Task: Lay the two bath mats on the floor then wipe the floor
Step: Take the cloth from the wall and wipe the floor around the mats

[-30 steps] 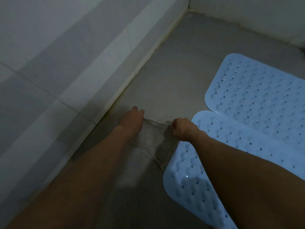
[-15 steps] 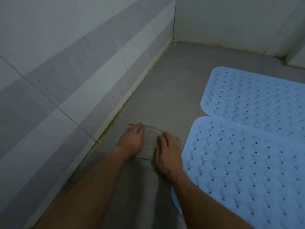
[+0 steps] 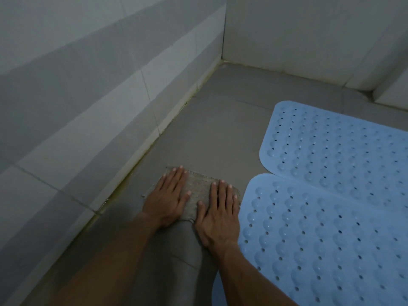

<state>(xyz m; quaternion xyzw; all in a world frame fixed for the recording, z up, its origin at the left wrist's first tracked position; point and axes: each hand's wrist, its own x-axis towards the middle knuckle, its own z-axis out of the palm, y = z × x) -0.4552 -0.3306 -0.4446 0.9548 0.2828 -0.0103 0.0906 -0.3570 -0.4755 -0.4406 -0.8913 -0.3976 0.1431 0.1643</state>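
Both hands now lie flat on the cloth (image 3: 199,195) — a second ago the right hand (image 3: 217,214) was bunched in a pinch at the cloth's edge and the left hand (image 3: 169,198) only touched its far corner; half a second ago the palms were coming down, and now the fingers are spread and pressing. The view has also pulled back, so more of the corner shows. Grip state: both hands open, palms down on the cloth, clamped on nothing. Judgement: cloth spreading is done and the wiping stroke is about to start or just starting. Both mats look laid already — the near bath mat (image 3: 320,239) sits just beside the right hand, the far bath mat (image 3: 335,146) beyond it, their rounded edges touching or slightly overlapping; cannot tell which. The cloth sits on the bare floor (image 3: 212,129) strip between the tiled wall (image 3: 88,96) and the near mat. Obstacles: the strip is narrow, the wall base on the left and the mat edge on the right bound any sideways stroke; forward toward the corner is free. The grout line (image 3: 154,146) along the wall base looks yellowed. The floor under the mats is out of reach for the cloth.
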